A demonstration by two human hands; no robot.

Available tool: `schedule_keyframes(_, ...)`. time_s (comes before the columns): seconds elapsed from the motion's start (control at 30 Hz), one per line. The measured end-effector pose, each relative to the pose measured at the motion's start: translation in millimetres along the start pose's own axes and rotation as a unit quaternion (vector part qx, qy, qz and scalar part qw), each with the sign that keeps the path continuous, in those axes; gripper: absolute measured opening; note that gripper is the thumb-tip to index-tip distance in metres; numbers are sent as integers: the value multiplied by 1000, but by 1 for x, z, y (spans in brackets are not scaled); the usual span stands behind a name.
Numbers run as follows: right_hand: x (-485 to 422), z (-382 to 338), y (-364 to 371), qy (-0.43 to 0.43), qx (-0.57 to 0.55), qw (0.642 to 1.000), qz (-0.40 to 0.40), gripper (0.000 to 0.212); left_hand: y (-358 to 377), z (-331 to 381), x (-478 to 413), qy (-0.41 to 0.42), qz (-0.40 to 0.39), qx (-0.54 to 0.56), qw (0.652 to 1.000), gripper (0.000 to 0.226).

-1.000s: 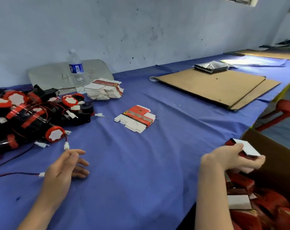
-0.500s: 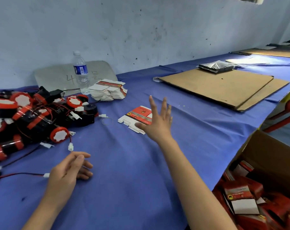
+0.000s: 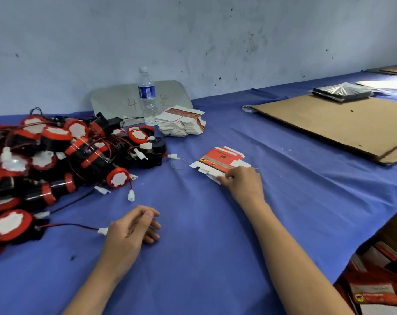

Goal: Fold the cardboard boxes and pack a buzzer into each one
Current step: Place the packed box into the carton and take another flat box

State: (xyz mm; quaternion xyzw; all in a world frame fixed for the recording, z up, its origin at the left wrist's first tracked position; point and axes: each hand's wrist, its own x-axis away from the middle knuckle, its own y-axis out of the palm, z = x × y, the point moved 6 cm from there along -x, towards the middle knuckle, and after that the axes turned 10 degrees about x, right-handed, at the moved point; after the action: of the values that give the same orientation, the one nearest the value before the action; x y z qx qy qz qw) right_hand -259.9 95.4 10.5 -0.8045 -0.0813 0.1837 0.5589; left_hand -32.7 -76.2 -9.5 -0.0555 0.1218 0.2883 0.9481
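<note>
A small stack of flat red-and-white box blanks [image 3: 219, 161] lies mid-table on the blue cloth. My right hand [image 3: 244, 184] is at its near corner, fingertips pinching the edge of the blanks. A bigger stack of flat blanks [image 3: 181, 120] sits farther back by the bottle. A heap of black-and-red buzzers [image 3: 56, 155] with red wires and white plugs fills the left side. My left hand [image 3: 130, 230] rests on the cloth with loosely curled fingers, holding nothing, beside one buzzer's white plug [image 3: 102, 230].
A water bottle [image 3: 147, 96] stands before a grey board at the wall. Large brown cardboard sheets [image 3: 334, 126] lie at the right with a silver packet [image 3: 342, 92] on them. A carton [image 3: 379, 285] of packed red boxes sits below the table's right edge.
My right hand left the packed box in the carton at the right, swung over the table and came down on the loose blanks. My left hand stayed put.
</note>
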Motion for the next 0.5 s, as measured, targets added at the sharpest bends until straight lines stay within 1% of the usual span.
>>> schedule_keyframes(0.07, 3, -1, -10, 13, -17, 998, 63, 39, 0, 1, 0, 4, 1, -1, 1000, 29)
schedule_keyframes(0.13, 9, 4, -26, 35, -109, 980, 164, 29, 0, -1, 1, 3, 7, -5, 1000, 25)
schedule_keyframes(0.17, 14, 9, -36, 49, -178, 957, 223, 23, -2, -2, 1, 2, 13, -10, 1000, 23)
schedule_keyframes(0.2, 21, 15, -44, 67, -248, 927, 273, 20, -2, -2, 2, 1, 19, -13, 1000, 23)
schedule_keyframes(0.23, 28, 22, -50, 84, -315, 895, 305, 18, -3, -1, 2, 1, 27, -12, 1000, 22)
schedule_keyframes(0.27, 31, 26, -54, 96, -370, 870, 311, 18, -4, 2, 1, 6, 40, -7, 999, 20)
schedule_keyframes(0.3, 33, 28, -54, 98, -407, 860, 291, 18, -5, 5, 0, 10, 54, -2, 998, 21)
schedule_keyframes(0.33, 31, 24, -52, 85, -421, 869, 247, 20, -7, 8, 0, 18, 71, 0, 997, 29)
schedule_keyframes(0.37, 31, 17, -50, 61, -415, 887, 194, 22, -9, 12, 1, 32, 87, -6, 996, 40)
schedule_keyframes(0.43, 35, -7, -43, -14, -389, 917, 86, 24, -14, 24, 5, 80, 126, -59, 987, 61)
schedule_keyframes(0.5, 45, -33, -39, -96, -369, 924, -4, 25, -18, 32, 7, 119, 143, -130, 974, 81)
